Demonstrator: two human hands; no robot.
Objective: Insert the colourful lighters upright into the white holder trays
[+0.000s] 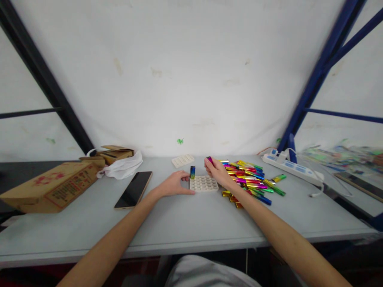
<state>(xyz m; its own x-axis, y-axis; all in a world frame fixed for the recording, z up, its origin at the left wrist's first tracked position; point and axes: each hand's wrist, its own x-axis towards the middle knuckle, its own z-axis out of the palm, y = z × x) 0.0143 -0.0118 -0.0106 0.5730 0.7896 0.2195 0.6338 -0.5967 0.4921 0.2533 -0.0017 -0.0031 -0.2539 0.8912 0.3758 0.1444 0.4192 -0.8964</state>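
Note:
A white tray with round holes lies on the grey table. One colourful battery stands upright in its far left corner. My left hand rests flat against the tray's left edge, fingers spread and touching it. Over the tray's far right side, my right hand is closed on a magenta battery, its tip showing above my fingers. A pile of shiny multicoloured batteries lies just right of the tray.
A second white tray lies near the wall. A dark phone is left of my hand, with a cardboard box and white bag beyond. A white power strip sits at the right.

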